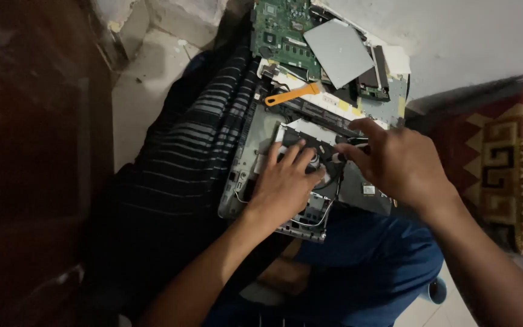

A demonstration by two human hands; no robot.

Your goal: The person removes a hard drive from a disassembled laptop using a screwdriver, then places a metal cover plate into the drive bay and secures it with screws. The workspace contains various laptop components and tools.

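Farthest left, a dark striped cloth point(195, 139) drapes over the person's lap and the tiled floor point(146, 85), and the opened laptop chassis point(246, 163) lies partly across it, so the cloth appears to serve as a soft bed for the work. The chassis sits near the middle of the scene, propped on the lap, close enough for both hands to reach.

The left hand point(282, 184) lies flat on the chassis interior, fingers spread and pressing down on a dark inner part near the cooling fan point(314, 160). It grips nothing; the pose reads as steadying the shell. A thin white cable point(319, 221) loops out along the near edge below it.

Farther away, an orange plastic pry tool point(292, 94) rests on the far strip of the chassis, laid within easy reach. Beyond it, a green circuit board point(282, 33) and a grey metal plate point(340, 51) lie set aside against the wall.

The right hand point(394, 160) comes in from the right, thumb and forefinger drawn together at a small dark piece beside the fan; whether they actually pinch it cannot be told. A patterned red rug point(503, 163) lies far right.
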